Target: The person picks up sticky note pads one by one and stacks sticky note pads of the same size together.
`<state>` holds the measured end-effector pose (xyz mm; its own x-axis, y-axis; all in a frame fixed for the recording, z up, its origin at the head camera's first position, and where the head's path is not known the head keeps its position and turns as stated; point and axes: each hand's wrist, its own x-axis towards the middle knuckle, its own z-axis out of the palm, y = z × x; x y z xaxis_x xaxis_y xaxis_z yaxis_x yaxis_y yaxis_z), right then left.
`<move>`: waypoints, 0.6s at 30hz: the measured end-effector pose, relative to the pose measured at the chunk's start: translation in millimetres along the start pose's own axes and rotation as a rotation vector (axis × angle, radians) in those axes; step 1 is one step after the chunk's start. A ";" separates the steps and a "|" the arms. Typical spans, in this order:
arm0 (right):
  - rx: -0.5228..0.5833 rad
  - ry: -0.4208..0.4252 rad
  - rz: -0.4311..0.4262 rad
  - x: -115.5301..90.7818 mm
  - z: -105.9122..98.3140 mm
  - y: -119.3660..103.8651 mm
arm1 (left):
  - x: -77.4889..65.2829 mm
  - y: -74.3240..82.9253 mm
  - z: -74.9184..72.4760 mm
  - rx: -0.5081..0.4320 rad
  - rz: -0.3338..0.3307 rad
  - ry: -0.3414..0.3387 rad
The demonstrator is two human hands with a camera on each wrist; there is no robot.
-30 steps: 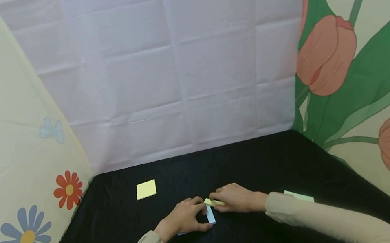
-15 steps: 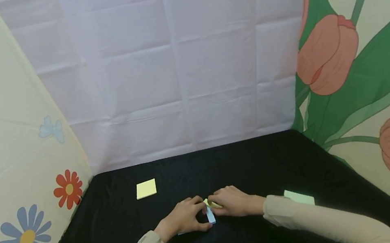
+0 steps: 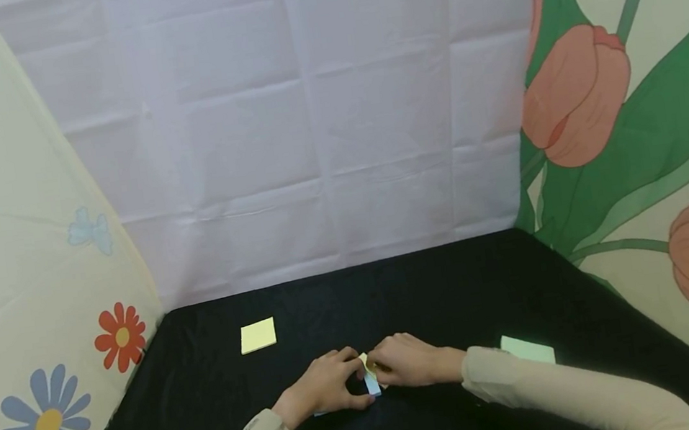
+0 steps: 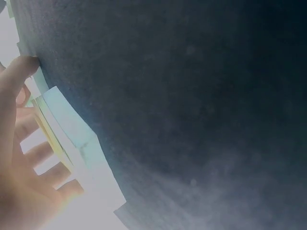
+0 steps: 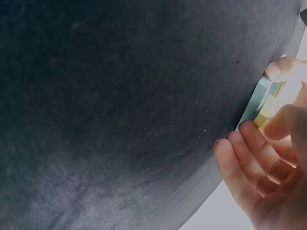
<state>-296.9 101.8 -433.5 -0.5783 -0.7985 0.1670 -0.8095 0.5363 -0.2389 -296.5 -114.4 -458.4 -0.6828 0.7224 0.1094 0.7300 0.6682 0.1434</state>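
In the head view my left hand [image 3: 327, 383] holds a light blue sticky-note pad [image 3: 373, 385] against the black cloth, its thumb and fingertips at the pad's right part. Much of the pad is under that hand; the left wrist view shows its pale blue edge [image 4: 72, 117]. A yellow sticky note [image 3: 364, 360] rises over the blue pad between both hands. Right beside it my right hand [image 3: 408, 359] has curled fingers that pinch the yellow note's bent edge. In the right wrist view, yellow paper [image 5: 262, 118] shows by its thumb and fingertips.
On the black tablecloth [image 3: 330, 304] a yellow sticky-note pad [image 3: 258, 335] lies at the back left. A pale green pad [image 3: 528, 349] lies to the right, partly behind the right sleeve [image 3: 509, 371]. A white cloth [image 3: 318, 117] hangs behind the table.
My right hand has moved slightly left and toward me, bending the yellow note downward so that less of it shows. The pale green pad is more uncovered. My left hand stays in place.
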 end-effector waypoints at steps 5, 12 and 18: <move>-0.014 -0.044 -0.010 0.0 -2.9 0.3 | -0.1 -0.1 0.8 -0.003 -0.005 -0.003; -0.074 -0.113 -0.034 -1.8 -9.4 3.3 | -0.8 0.7 -0.7 -0.004 -0.010 -0.010; -0.075 -0.117 -0.056 -3.2 -10.9 5.0 | -0.4 0.3 -1.2 -0.007 -0.011 -0.014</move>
<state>-300.2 110.1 -424.8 -0.5199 -0.8518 0.0643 -0.8479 0.5055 -0.1600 -296.1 -114.8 -457.2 -0.6905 0.7172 0.0941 0.7219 0.6752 0.1516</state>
